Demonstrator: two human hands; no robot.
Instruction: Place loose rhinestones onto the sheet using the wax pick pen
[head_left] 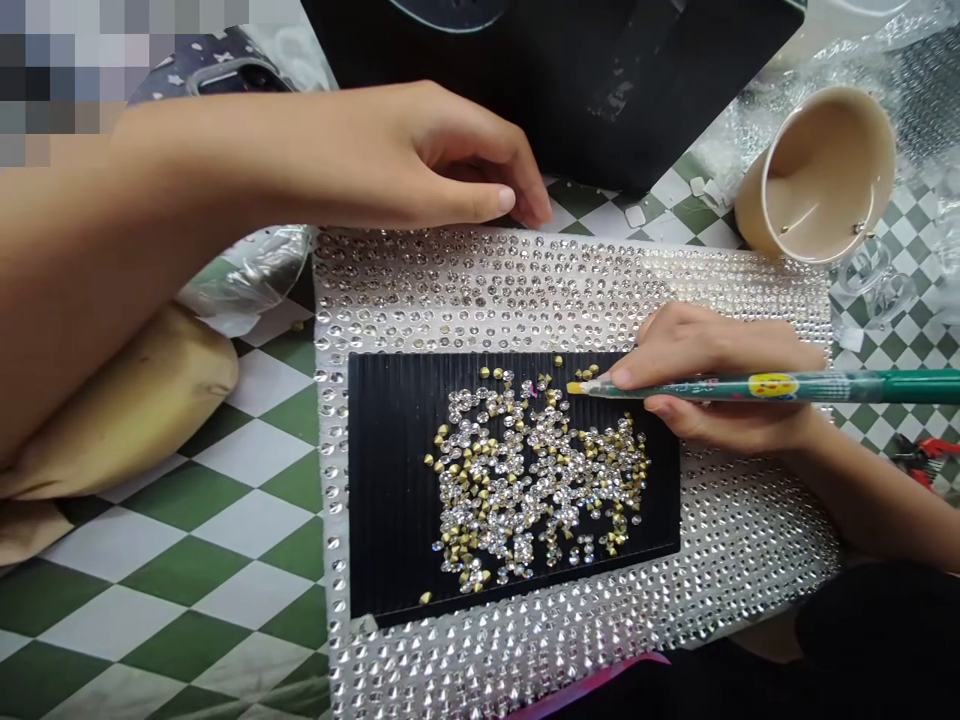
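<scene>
Pen [825, 386] runs crosswise, tip [576, 388] leftward, gripped in fingers [637, 366] of the right hand [720, 345].

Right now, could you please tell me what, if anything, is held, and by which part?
The right hand holds the pen near its tip; the left hand appears empty.

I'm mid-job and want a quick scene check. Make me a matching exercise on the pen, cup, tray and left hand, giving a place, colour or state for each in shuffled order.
Things:
1. pen
2. cup
3. tray
4. left hand

Place, colour or state:
A. black, with stones scattered on it
B. at the far edge of the mat
C. in the right hand
D. beige

Pairs: 1-C, 2-D, 3-A, 4-B
</scene>
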